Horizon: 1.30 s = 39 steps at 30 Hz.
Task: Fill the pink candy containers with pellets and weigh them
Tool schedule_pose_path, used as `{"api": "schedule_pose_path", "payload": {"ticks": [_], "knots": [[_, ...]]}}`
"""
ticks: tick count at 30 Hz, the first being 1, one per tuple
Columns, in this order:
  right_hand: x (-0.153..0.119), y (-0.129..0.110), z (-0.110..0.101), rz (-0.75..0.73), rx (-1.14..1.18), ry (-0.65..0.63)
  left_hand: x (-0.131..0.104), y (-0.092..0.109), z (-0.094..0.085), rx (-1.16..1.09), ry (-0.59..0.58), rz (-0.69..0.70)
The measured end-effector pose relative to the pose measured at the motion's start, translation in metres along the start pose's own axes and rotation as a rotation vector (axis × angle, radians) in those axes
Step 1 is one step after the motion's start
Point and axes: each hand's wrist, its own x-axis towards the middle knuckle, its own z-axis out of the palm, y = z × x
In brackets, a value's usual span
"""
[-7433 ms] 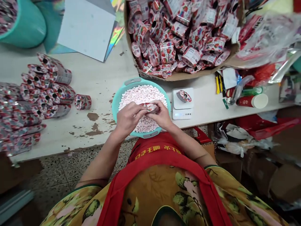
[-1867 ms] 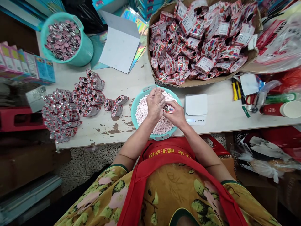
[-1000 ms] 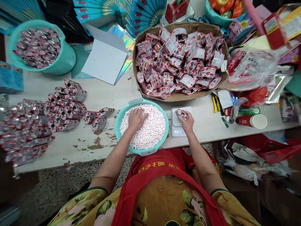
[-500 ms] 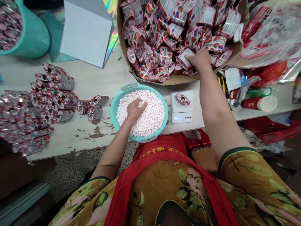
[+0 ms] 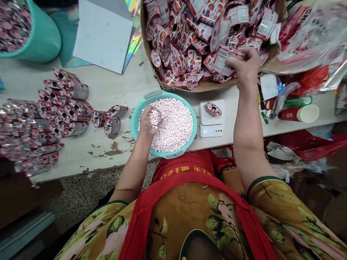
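Observation:
My left hand point(image 5: 149, 121) cups a heap of small pale pink candies, palm up, above the left side of a turquoise basin point(image 5: 135, 126). More of the same candies point(image 5: 176, 126) fill the basin. My right hand point(image 5: 247, 65) grips a red and white printed candy pouch point(image 5: 224, 59) over the front of a cardboard box point(image 5: 208, 86). Many similar pouches point(image 5: 193, 61) lie jumbled in the box. Right of the basin, a white digital scale point(image 5: 212, 124) carries one pouch point(image 5: 212, 109) with a dark hole in its top.
Rows of pouches point(image 5: 73, 86) stand at the left of the worn white table point(image 5: 121, 79). A turquoise bucket point(image 5: 45, 36) and white sheet point(image 5: 104, 34) are behind. A red paper cup point(image 5: 291, 114) and plastic bags point(image 5: 311, 36) lie at the right.
My left hand has risen from the candies and turned up with a handful. My right hand has lifted a pouch from the pile and shifted slightly right.

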Motion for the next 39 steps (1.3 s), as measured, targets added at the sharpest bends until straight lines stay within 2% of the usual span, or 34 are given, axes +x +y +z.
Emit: {"api": "schedule_pose_path", "payload": {"ticks": [2, 3, 5, 8, 10, 12, 15, 19, 23, 30, 39], "knots": [[-0.031, -0.021, -0.005, -0.036, 0.105, 0.132, -0.004, 0.005, 0.000, -0.128, -0.037, -0.004], [-0.049, -0.030, -0.004, -0.060, 0.176, 0.149, -0.005, 0.006, 0.000, -0.180, -0.038, -0.017], [-0.087, -0.043, 0.006, -0.059, 0.272, 0.098, -0.001, 0.004, 0.003, -0.270, -0.018, -0.083], [-0.136, -0.051, 0.039, 0.065, 0.232, -0.012, 0.007, -0.002, 0.009, -0.321, 0.019, -0.196], [-0.163, -0.054, 0.065, 0.140, 0.174, -0.098, 0.006, 0.000, 0.014, -0.301, -0.011, -0.209], [-0.185, -0.057, 0.090, 0.173, 0.137, -0.180, -0.003, 0.007, 0.019, -0.271, -0.064, -0.173], [-0.209, -0.062, 0.122, 0.170, 0.103, -0.277, -0.025, 0.022, 0.033, -0.194, -0.095, -0.042], [-0.222, -0.067, 0.155, 0.114, 0.067, -0.355, -0.047, 0.028, 0.057, -0.124, -0.011, 0.206], [-0.224, -0.071, 0.171, 0.027, -0.002, -0.314, -0.048, 0.022, 0.065, -0.174, 0.068, 0.365], [-0.221, -0.082, 0.174, -0.002, -0.157, -0.284, -0.035, 0.019, 0.060, -0.186, 0.084, 0.382], [-0.217, -0.081, 0.176, 0.013, -0.180, -0.272, -0.028, 0.019, 0.063, -0.159, 0.091, 0.358]]}}
